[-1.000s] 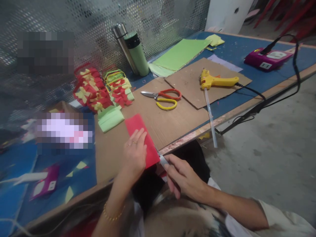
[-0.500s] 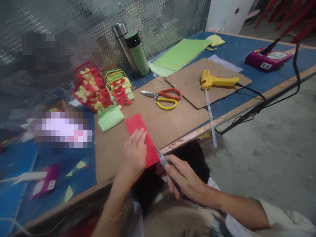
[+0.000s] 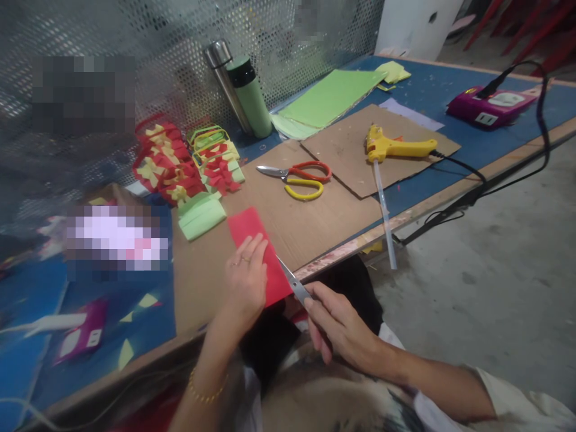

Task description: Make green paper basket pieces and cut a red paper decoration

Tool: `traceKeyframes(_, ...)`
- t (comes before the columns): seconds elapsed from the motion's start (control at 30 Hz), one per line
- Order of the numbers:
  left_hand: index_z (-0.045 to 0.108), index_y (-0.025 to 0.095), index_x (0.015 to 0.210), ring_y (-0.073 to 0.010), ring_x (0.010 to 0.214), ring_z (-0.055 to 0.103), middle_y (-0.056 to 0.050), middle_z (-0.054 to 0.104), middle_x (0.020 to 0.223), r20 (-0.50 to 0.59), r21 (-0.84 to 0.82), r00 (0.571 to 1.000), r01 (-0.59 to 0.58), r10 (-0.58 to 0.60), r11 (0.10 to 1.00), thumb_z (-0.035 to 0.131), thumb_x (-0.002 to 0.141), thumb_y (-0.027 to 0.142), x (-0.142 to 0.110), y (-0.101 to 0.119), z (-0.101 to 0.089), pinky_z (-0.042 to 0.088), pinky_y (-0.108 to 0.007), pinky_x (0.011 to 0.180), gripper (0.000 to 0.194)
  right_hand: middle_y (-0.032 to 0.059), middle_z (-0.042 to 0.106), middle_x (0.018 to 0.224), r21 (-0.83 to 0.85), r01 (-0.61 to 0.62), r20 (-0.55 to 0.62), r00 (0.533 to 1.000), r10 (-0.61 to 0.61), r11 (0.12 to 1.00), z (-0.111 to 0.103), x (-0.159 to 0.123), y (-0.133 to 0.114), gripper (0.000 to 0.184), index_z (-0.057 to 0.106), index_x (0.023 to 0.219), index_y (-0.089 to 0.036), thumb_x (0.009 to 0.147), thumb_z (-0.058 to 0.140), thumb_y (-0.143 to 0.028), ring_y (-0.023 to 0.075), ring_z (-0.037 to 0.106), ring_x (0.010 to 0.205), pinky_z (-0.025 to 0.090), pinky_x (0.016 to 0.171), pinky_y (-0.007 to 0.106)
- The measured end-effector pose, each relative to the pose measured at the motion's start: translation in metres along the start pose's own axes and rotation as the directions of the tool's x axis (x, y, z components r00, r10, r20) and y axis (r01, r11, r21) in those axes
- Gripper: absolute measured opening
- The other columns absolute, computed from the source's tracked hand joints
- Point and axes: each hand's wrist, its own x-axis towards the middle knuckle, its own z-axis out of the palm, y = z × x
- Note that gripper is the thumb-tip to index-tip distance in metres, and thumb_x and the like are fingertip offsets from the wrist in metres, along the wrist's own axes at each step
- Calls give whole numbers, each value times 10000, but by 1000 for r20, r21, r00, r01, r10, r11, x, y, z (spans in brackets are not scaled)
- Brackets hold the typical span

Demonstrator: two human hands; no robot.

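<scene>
My left hand [image 3: 246,273] lies over a folded red paper [image 3: 247,223], its fingers stretched out and pressing it down. The paper rests on brown cardboard [image 3: 204,276], and its near end reaches past the table edge. In my right hand [image 3: 339,318] is a pair of grey metal scissors [image 3: 296,284], blades together and handles hidden by my fingers. Their tip touches or lies very near the right side of the red paper. Beyond, on the cardboard, lie scissors with red and yellow handles [image 3: 303,189]. Folded light green paper [image 3: 202,216] sits left of the red paper.
Red and yellow paper baskets [image 3: 168,162] stand at the back left, near a green bottle [image 3: 252,99] and a steel flask [image 3: 220,57]. A yellow glue gun [image 3: 400,147], its stick overhanging the edge, green sheets [image 3: 333,96] and a purple power strip [image 3: 490,108] lie right.
My right hand has slid the scissors slightly up and left along the red paper's side, and more of the blades now shows. My left hand and the paper look unmoved.
</scene>
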Motion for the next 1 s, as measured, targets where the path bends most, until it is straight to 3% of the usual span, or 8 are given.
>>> traceKeyframes(0.33, 476, 117, 1460, -305, 1417, 503, -177, 568, 1500, -20, 34, 1000, -18, 18, 999, 375, 1017, 164, 0, 0, 0, 439, -468, 1109, 457, -96, 546, 474, 67, 20, 14, 1000, -21, 998, 4, 10, 1, 440, 508, 1028, -201, 990, 401, -626, 84, 465, 305, 323, 329, 157)
traceKeyframes(0.73, 425, 135, 1493, -315, 1439, 479, -192, 553, 1508, -7, -14, 1000, -19, 19, 1000, 368, 1040, 201, -2, -2, 1, 431, -504, 1135, 462, -92, 556, 464, 69, 23, -55, 998, -20, 997, 2, 3, 5, 410, 470, 921, -219, 988, 423, -621, 71, 463, 301, 299, 335, 142)
traceKeyframes(0.8, 388, 125, 1508, -352, 1469, 435, -226, 504, 1539, 17, -45, 999, -33, 34, 998, 437, 1045, 340, -4, -1, -1, 423, -552, 1148, 513, -94, 551, 457, 89, -1, -32, 999, 4, 996, 0, 2, 7, 437, 477, 934, -220, 969, 443, -655, 74, 450, 292, 298, 322, 145)
traceKeyframes(0.9, 339, 86, 1521, -453, 1525, 288, -311, 352, 1604, 40, -88, 993, -106, 110, 990, 688, 868, 595, -11, 2, -6, 370, -661, 1167, 898, -93, 541, 441, 92, -24, -16, 1000, 26, 995, -4, -5, 11, 485, 512, 969, -210, 951, 459, -691, 78, 428, 281, 291, 309, 153)
traceKeyframes(0.97, 333, 69, 1518, -487, 1529, 250, -339, 316, 1605, 44, -90, 986, -155, 160, 984, 825, 749, 561, -16, 5, -11, 349, -693, 1172, 1037, -86, 538, 434, 66, 11, -75, 997, -6, 998, -8, -10, 14, 502, 542, 1005, -196, 961, 455, -689, 83, 438, 292, 301, 322, 160)
traceKeyframes(1.0, 348, 71, 1510, -486, 1518, 278, -337, 338, 1590, 45, -90, 985, -164, 169, 982, 857, 737, 492, -17, 7, -14, 365, -689, 1166, 1016, -84, 535, 430, 47, 37, -117, 993, -31, 998, -10, -12, 15, 505, 554, 1021, -191, 968, 454, -683, 85, 444, 300, 311, 331, 164)
